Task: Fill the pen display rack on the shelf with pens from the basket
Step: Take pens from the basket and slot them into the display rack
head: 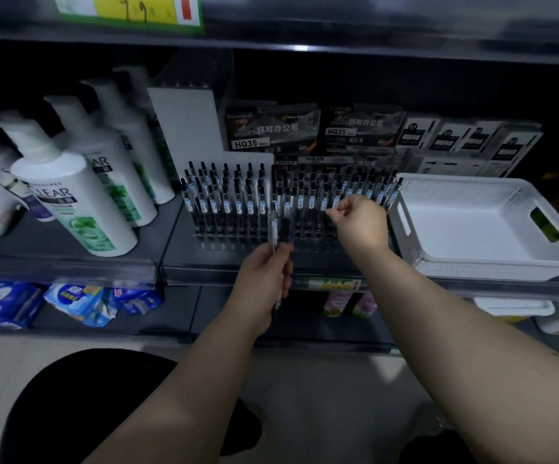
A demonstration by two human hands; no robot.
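view: head camera, looking down at a dim store shelf [204,267] with both forearms reaching in.
left hand [264,279]: fingers curled round a small bundle of clear pens and clamped on it; the fist sits low, at the shelf's front edge.
held pens [275,229]: they stick up out of the left hand, tips over the front rows of the rack; one end pokes out below the fist. Their number is too blurred to tell.
right hand [360,222]: up and to the right of the left hand, apart from it, knuckles bent, thumb and forefinger brought together at the pen tops. Whether a pen sits in that pinch I cannot tell.
pen display rack [237,241]: just beyond both hands, standing on the shelf.
racked pens [226,199]: upright in tidy rows, dense to the left of the left hand; a few dark holes show in the front row between the two hands.
basket [472,267]: white and perforated, just right of the right hand, its left wall beside the rack; its white floor shows.
pen boxes [271,132]: behind the rack, farther back than either hand, marked HQ35.
shampoo bottles [70,202]: well left of the left hand, white pump bottles marked CLEAR.
price label [335,283]: on the shelf's front strip, below the right hand.
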